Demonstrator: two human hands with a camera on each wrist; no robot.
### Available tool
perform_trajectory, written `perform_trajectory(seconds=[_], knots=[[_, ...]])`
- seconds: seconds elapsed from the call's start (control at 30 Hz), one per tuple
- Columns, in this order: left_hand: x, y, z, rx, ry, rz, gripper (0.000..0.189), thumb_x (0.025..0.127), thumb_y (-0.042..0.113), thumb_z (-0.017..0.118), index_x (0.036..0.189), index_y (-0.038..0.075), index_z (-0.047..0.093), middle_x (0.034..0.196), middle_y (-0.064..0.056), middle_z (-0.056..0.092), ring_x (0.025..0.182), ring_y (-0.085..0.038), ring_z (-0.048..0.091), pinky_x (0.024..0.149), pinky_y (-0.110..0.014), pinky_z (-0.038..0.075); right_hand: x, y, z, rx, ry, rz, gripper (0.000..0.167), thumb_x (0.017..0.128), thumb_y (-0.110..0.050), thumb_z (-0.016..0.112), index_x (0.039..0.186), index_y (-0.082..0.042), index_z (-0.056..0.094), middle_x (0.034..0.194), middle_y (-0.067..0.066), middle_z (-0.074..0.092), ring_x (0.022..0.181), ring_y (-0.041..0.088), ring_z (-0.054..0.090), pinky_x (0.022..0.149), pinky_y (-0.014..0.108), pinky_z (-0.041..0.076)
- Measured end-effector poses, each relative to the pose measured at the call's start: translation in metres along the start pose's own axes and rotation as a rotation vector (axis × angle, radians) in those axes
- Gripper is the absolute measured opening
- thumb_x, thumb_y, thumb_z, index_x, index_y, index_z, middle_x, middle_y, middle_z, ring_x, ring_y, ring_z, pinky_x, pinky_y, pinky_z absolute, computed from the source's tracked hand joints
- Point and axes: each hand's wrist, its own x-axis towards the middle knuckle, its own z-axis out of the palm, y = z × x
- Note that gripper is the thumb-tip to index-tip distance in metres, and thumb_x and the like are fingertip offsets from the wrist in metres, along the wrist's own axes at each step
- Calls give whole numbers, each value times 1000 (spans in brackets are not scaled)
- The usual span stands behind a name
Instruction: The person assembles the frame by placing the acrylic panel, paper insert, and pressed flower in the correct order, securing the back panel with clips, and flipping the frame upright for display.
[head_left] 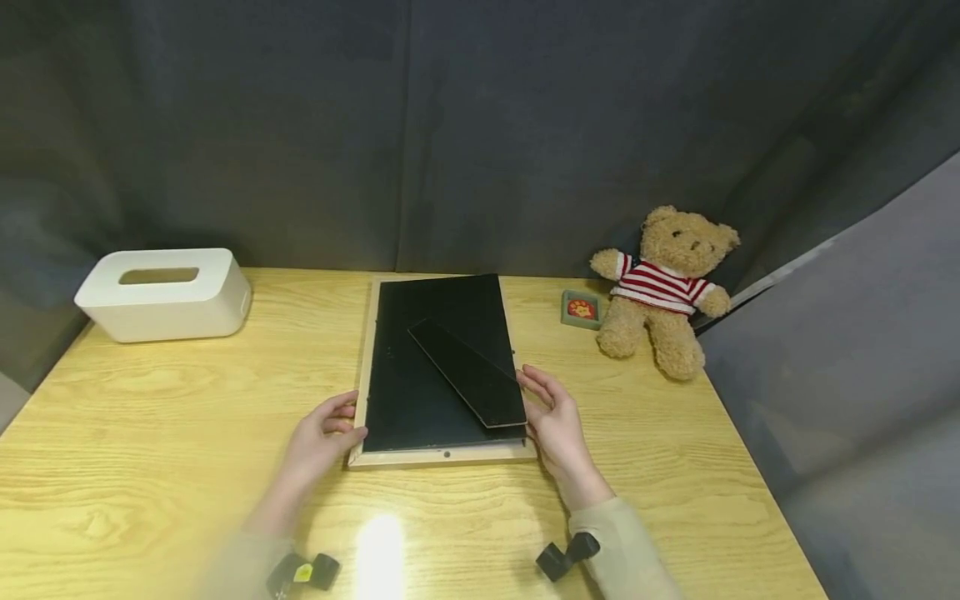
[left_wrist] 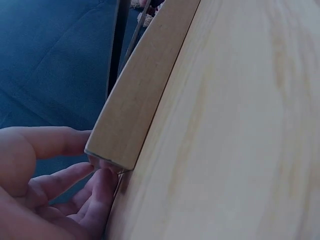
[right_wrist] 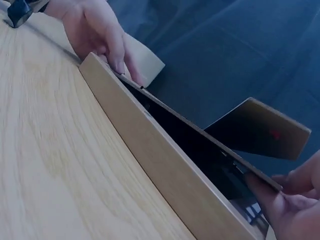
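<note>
A picture frame [head_left: 442, 457] with a pale wooden rim lies face down on the table. Its black backing board [head_left: 397, 383] has a hinged stand [head_left: 472, 375] on its back. My left hand [head_left: 318, 437] grips the frame's near left corner, thumb on top and fingers low at the side in the left wrist view. At the right side, my right hand [head_left: 558, 429] pinches the backing board by its near right corner. In the right wrist view the board is tilted up, with a dark gap between it and the wooden rim [right_wrist: 145, 145].
A white tissue box [head_left: 165, 292] stands at the back left of the wooden table [head_left: 187, 417]. At the back right a teddy bear [head_left: 663, 292] in a striped shirt sits beside a small green square [head_left: 581, 309] with a red centre. Dark curtain [head_left: 480, 142] hangs behind.
</note>
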Motion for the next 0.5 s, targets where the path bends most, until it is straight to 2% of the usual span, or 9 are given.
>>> perform_trajectory(seconds=[0.1, 0.2, 0.3, 0.4, 0.5], knots=[[0, 0, 0, -2, -7, -3, 55, 88, 10, 66, 140, 6, 46, 124, -15, 51, 104, -26, 52, 80, -29, 47, 0, 2, -1, 52, -7, 10, 52, 91, 14, 49, 140, -3, 44, 138, 15, 49, 73, 6, 62, 43, 16, 35], [1, -1, 0, 6, -8, -10, 54, 90, 13, 65, 140, 7, 45, 124, -14, 52, 105, -25, 51, 85, -32, 46, 0, 4, -2, 96, -8, 30, 53, 90, 15, 48, 140, -4, 45, 139, 13, 49, 84, 7, 64, 44, 15, 38], [1, -2, 0, -1, -11, -17, 52, 92, 17, 62, 141, 9, 45, 125, -13, 52, 107, -25, 51, 91, -38, 44, -1, 4, -3, 119, -5, 51, 55, 89, 17, 47, 140, -4, 46, 139, 13, 49, 87, 7, 64, 44, 15, 39], [0, -1, -1, -25, -10, -8, 49, 93, 18, 61, 139, 9, 48, 125, -14, 53, 109, -26, 53, 94, -41, 43, 0, 2, -2, 80, -9, 59, 56, 87, 17, 46, 139, -3, 47, 139, 16, 49, 76, 6, 62, 43, 15, 35], [-2, 1, -2, -48, 0, -1, 46, 93, 18, 61, 137, 7, 52, 125, -15, 54, 106, -23, 56, 92, -37, 44, 2, 1, -1, -10, -17, 70, 52, 89, 14, 48, 137, -5, 50, 135, 18, 52, 71, 5, 60, 43, 16, 34]])
